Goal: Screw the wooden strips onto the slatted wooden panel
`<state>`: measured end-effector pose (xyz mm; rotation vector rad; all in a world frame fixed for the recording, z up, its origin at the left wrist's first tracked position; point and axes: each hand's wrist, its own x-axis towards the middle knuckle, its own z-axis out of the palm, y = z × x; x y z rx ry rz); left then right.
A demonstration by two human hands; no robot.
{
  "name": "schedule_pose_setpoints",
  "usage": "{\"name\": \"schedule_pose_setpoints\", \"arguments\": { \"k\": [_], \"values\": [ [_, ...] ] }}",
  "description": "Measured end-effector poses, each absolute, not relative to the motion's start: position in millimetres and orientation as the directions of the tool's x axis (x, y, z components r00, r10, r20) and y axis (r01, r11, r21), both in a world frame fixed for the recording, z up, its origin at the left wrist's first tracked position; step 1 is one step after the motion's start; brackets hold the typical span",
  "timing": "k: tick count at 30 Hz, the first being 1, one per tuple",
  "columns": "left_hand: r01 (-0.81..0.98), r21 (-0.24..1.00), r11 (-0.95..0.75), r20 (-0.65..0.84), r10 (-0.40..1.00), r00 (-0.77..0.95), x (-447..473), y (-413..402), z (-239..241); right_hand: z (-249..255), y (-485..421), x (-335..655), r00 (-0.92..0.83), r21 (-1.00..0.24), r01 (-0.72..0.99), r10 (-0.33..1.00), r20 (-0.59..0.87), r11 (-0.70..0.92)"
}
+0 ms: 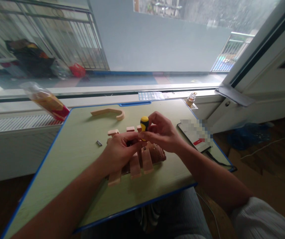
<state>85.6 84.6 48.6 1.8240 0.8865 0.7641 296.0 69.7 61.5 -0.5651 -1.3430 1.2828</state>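
My right hand (161, 132) is closed round a small screwdriver with a yellow and black handle (144, 123), held upright over a wooden slat assembly (137, 162). My left hand (120, 151) rests on the assembly's left part, fingers curled over the slats and pinched near the screwdriver's tip. The assembly has several pale wooden slats fixed across a darker brown piece (157, 153). It lies in the middle of a green desk with a blue edge (65, 156).
A curved wooden piece (109, 113) lies at the desk's far side, and a small metal screw (99, 143) sits left of the assembly. A phone (194, 134) lies at the right. A plastic bottle (46, 101) and a small bottle (191, 98) stand near the windowsill.
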Motion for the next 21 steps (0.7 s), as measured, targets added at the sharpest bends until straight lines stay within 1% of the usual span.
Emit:
{"name": "schedule_pose_setpoints", "arguments": {
  "k": [3, 5, 7, 11, 17, 21],
  "values": [
    [0.226, 0.932, -0.283, 0.118, 0.828, 0.548, 86.9, 83.9, 49.7, 66.0, 68.8, 297.9, -0.234, -0.914, -0.322, 0.915, 0.329, 0.247],
    [0.231, 0.930, -0.285, 0.116, 0.827, 0.551, 87.6, 83.3, 52.1, 69.6, 68.5, 300.7, -0.269, -0.935, -0.297, 0.922, 0.279, 0.196],
    [0.269, 0.914, -0.303, 0.111, 0.825, 0.554, 87.8, 83.2, 54.8, 71.6, 68.6, 303.7, -0.299, -0.943, -0.278, 0.917, 0.265, 0.182],
    [0.313, 0.888, -0.337, 0.114, 0.820, 0.560, 86.4, 83.5, 57.7, 71.3, 69.0, 304.9, -0.291, -0.934, -0.273, 0.905, 0.309, 0.230],
    [0.276, 0.900, -0.339, 0.139, 0.820, 0.555, 85.1, 81.5, 56.6, 71.1, 67.6, 296.1, -0.262, -0.892, -0.365, 0.890, 0.372, 0.266],
    [0.235, 0.924, -0.302, 0.147, 0.847, 0.511, 85.9, 81.3, 53.6, 66.3, 67.9, 292.3, -0.249, -0.895, -0.349, 0.893, 0.376, 0.279]
  ]
}}
